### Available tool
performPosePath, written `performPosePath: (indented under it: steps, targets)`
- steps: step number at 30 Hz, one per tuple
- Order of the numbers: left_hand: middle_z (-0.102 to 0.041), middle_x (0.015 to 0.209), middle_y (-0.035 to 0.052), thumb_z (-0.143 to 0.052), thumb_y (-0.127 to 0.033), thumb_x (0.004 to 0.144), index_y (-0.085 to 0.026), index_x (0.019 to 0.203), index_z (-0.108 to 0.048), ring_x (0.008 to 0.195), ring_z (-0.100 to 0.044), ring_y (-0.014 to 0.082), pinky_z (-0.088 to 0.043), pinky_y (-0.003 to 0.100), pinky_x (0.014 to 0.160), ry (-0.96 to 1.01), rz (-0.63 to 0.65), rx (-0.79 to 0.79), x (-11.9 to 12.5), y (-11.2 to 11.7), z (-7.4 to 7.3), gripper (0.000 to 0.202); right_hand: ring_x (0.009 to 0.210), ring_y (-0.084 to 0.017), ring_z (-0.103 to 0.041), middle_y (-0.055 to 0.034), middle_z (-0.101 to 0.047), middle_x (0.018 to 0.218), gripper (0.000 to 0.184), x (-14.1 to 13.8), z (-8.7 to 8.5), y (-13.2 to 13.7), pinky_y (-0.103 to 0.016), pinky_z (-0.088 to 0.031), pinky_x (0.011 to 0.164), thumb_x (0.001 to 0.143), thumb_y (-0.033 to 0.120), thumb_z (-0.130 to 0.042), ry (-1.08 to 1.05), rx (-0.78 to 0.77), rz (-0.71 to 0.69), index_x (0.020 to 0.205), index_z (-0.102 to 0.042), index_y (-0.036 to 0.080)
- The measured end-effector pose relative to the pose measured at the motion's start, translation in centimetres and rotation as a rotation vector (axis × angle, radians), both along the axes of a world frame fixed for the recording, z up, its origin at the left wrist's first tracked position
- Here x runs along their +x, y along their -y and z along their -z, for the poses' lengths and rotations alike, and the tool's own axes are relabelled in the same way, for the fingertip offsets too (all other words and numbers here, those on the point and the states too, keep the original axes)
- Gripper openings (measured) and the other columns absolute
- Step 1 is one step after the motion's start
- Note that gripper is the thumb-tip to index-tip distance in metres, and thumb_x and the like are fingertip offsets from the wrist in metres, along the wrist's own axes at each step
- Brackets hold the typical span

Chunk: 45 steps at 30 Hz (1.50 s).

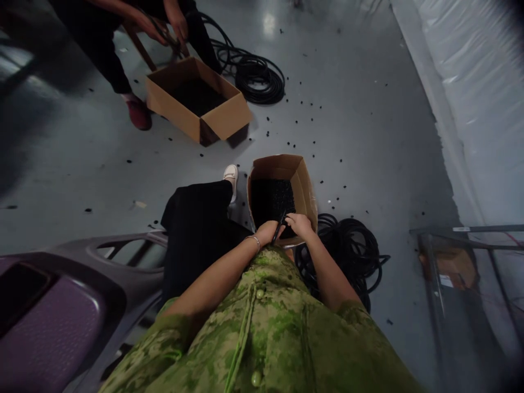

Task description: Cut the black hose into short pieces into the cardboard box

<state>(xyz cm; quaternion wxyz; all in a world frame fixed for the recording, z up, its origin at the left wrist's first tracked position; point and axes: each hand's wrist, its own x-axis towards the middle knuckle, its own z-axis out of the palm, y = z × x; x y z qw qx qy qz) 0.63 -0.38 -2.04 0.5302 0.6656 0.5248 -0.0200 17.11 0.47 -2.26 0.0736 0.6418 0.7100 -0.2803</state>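
Observation:
My left hand (269,231) and my right hand (298,224) meet over the near edge of a small open cardboard box (305,180) filled with small black pieces. Both hands are closed on a thin black hose (280,227) held between them. A bracelet circles my left wrist. The rest of that hose lies in a black coil (347,251) on the floor to the right of my knees.
Another person sits at the top left, their hands on a black hose above a larger cardboard box (221,117), with a second hose coil (257,76) beside it. Black bits litter the grey floor. A purple plastic chair (61,305) stands left; a glass-topped frame (466,273) right.

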Motion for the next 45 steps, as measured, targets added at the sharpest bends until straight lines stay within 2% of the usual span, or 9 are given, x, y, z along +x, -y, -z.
performPosePath:
  steps: [4,13,19,24,29,32,37,42,45]
  targets:
    - [-0.061,0.052,0.0027,-0.039,-0.04,0.096,-0.014,0.065,-0.063,0.052,-0.062,0.0134,-0.05,0.022,0.06,0.092,-0.072,-0.175,0.1,0.1,0.0,0.048,0.103,-0.02,-0.066,-0.0066,-0.073,0.113,0.028,0.0,-0.8,0.1,-0.025,-0.042,0.077,0.102,0.036,-0.046,0.104,0.02,-0.172,0.107,-0.071,0.025]
    - [-0.066,0.06,0.0072,-0.05,-0.029,0.088,-0.015,0.057,-0.064,0.068,-0.067,0.0191,-0.05,0.026,0.069,-0.069,0.048,0.084,-0.3,0.0,-0.2,0.038,0.104,-0.023,-0.067,-0.0114,-0.072,0.115,0.031,-1.2,-0.3,0.9,-0.029,-0.047,0.081,0.102,0.035,-0.043,0.202,0.049,-0.171,0.113,-0.069,0.022]
    - [-0.063,0.054,0.0051,-0.05,-0.03,0.088,-0.015,0.056,-0.063,0.062,-0.065,0.0173,-0.048,0.023,0.062,-0.027,0.015,0.019,-0.1,-0.2,-0.1,0.037,0.102,-0.023,-0.068,-0.0127,-0.071,0.116,0.033,-1.9,-0.5,1.4,-0.03,-0.048,0.078,0.103,0.035,-0.041,0.258,0.043,-0.095,0.117,-0.066,0.02]
    - [-0.062,0.054,0.0029,-0.045,-0.033,0.092,-0.014,0.067,-0.065,0.058,-0.063,0.0154,-0.047,0.022,0.059,0.02,-0.035,-0.121,0.0,-0.2,0.1,0.038,0.103,-0.022,-0.067,-0.0132,-0.069,0.113,0.03,-1.3,-1.1,1.2,-0.028,-0.046,0.079,0.103,0.033,-0.041,0.268,0.068,-0.264,0.116,-0.065,0.019]
    - [-0.064,0.06,0.0048,-0.047,-0.033,0.091,-0.014,0.062,-0.064,0.062,-0.063,0.0154,-0.047,0.022,0.063,0.0,0.083,0.012,-0.4,-0.2,0.4,0.038,0.103,-0.021,-0.066,-0.014,-0.069,0.11,0.029,-0.7,-1.8,0.4,-0.027,-0.044,0.077,0.103,0.031,-0.044,0.299,0.055,-0.379,0.114,-0.065,0.016]
    - [-0.066,0.065,0.0076,-0.047,-0.031,0.091,-0.014,0.064,-0.066,0.065,-0.063,0.0167,-0.045,0.024,0.063,-0.089,0.149,0.128,-0.3,-0.2,0.5,0.038,0.103,-0.022,-0.065,-0.0141,-0.069,0.11,0.028,-0.6,-1.7,0.4,-0.028,-0.044,0.077,0.102,0.029,-0.044,0.312,0.06,-0.371,0.114,-0.065,0.015]
    - [-0.07,0.075,0.0111,-0.047,-0.032,0.091,-0.013,0.071,-0.071,0.072,-0.066,0.0193,-0.045,0.025,0.065,-0.16,0.167,0.188,-0.1,-0.1,0.4,0.037,0.101,-0.022,-0.065,-0.0133,-0.068,0.11,0.028,-1.4,-0.7,1.1,-0.029,-0.046,0.078,0.103,0.029,-0.042,0.315,0.104,-0.272,0.114,-0.064,0.016]
    - [-0.071,0.077,0.0118,-0.047,-0.035,0.092,-0.012,0.076,-0.072,0.073,-0.067,0.02,-0.046,0.025,0.066,-0.173,0.149,0.152,-0.1,-0.2,0.3,0.038,0.103,-0.02,-0.064,-0.0121,-0.067,0.111,0.028,-2.2,0.3,2.2,-0.027,-0.045,0.078,0.104,0.03,-0.039,0.324,0.11,-0.13,0.116,-0.061,0.017]
    - [-0.07,0.071,0.0085,-0.043,-0.038,0.094,-0.013,0.074,-0.07,0.069,-0.065,0.0179,-0.045,0.024,0.064,-0.083,0.153,0.079,-0.3,-0.3,0.3,0.042,0.103,-0.02,-0.064,-0.0117,-0.067,0.111,0.028,-1.6,0.3,2.4,-0.027,-0.044,0.078,0.105,0.031,-0.039,0.311,0.129,-0.135,0.118,-0.06,0.017]
